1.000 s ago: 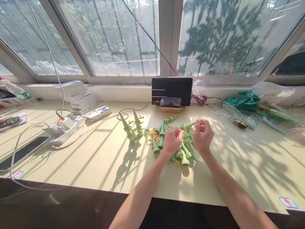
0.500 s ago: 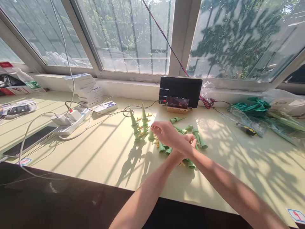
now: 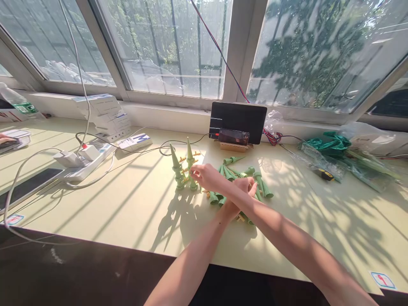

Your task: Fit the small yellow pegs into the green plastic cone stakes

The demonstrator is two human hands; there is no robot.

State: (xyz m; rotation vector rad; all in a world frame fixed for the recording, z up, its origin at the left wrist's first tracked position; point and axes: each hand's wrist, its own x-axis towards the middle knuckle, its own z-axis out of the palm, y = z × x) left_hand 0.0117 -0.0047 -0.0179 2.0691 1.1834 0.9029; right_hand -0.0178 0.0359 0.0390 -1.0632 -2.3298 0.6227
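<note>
My forearms are crossed, the right lying over the left. My right hand [image 3: 205, 176] is at the left of the pile, fingers pinched on a green cone-shaped piece [image 3: 193, 185] mostly hidden by the fingertips. It is right beside two upright green spired towers [image 3: 176, 165] with small yellow-orange pegs [image 3: 196, 153] sticking out. My left hand [image 3: 245, 185] is over a pile of loose green cones [image 3: 263, 186], its fingers curled; what they hold, if anything, is hidden. Part of the pile lies behind my hands and wrists.
Behind the pile, a black tablet [image 3: 238, 121] leans upright with a phone [image 3: 234, 136] before it. A power strip [image 3: 91, 163] with cables and white boxes [image 3: 105, 117] stand left. Plastic bags [image 3: 328, 142] and a yellow-black tape measure [image 3: 325, 174] lie right. Another person's hand [image 3: 5, 138] shows far left.
My right hand has crossed over my left arm from the right of the pile to the towers. My left hand has shifted slightly right over the cones. The view has also shifted.
</note>
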